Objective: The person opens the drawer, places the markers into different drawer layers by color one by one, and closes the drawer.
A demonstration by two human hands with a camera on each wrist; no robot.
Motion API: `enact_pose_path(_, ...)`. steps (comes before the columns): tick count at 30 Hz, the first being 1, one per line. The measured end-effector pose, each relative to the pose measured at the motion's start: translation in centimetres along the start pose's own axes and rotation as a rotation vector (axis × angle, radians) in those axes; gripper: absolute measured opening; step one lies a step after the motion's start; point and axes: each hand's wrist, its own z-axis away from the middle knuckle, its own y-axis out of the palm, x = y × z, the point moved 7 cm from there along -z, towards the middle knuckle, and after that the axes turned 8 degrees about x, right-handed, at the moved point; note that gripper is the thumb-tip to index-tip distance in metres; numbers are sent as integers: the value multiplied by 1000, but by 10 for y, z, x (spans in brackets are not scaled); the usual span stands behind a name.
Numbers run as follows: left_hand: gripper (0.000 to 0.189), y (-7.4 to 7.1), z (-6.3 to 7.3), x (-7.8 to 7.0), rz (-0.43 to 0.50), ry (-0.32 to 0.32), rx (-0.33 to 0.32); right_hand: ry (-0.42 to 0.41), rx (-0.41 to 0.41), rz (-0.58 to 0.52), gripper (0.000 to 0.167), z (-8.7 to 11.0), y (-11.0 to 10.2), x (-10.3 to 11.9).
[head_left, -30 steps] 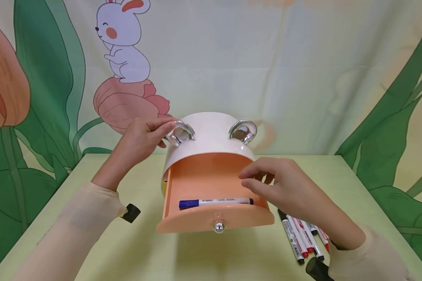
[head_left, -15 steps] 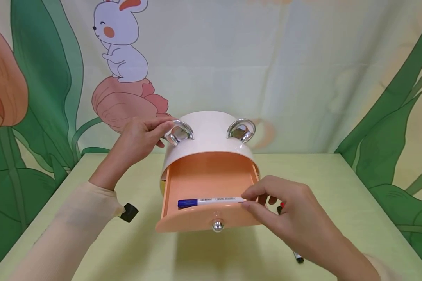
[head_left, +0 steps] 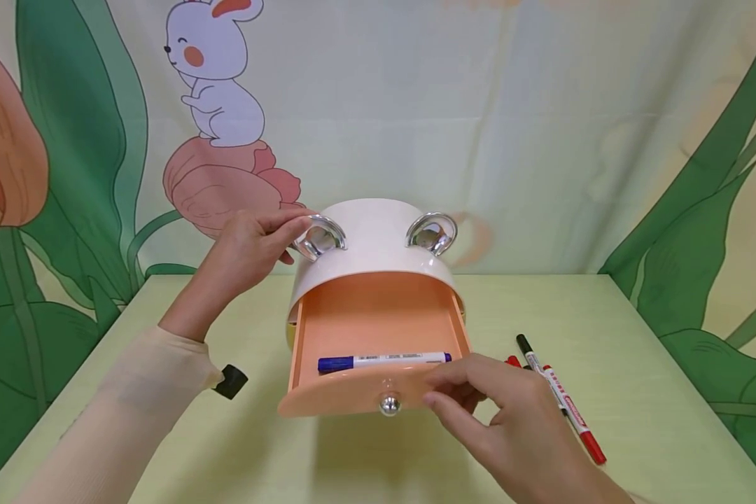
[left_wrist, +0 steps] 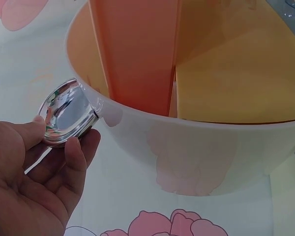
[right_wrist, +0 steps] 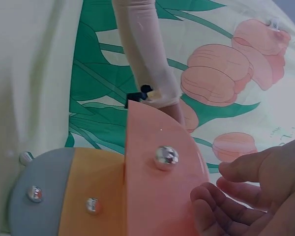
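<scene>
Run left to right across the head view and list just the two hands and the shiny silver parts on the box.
Left hand → left silver ear → drawer knob → right silver ear → right hand.

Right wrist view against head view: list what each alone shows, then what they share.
Right wrist only: the grey drawer front and the knob on the yellow drawer.
Head only: the blue-capped marker in the peach drawer, loose markers on the table, the printed rabbit, and the grip of the left hand on a silver ring.
Both: the pulled-out peach drawer, its silver knob, the right hand and the left sleeve.
</scene>
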Motion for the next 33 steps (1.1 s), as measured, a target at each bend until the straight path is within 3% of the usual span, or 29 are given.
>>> enact_pose_path(11, 41, 0, 0, 0, 10, 8, -3, 131, 16, -13, 25, 9, 31, -8)
enact_pose_path(21, 41, 0, 0, 0, 1, 14, -10, 175, 67, 2, 25, 9, 50, -13)
enact_pose_path(26, 41, 0, 0, 0, 6, 13, -6, 133, 48, -1, 24, 8, 54, -13)
enact_pose_path(33, 40, 1, 0, -1, 14, 13, -8, 1, 1, 73, 27, 9, 55, -8)
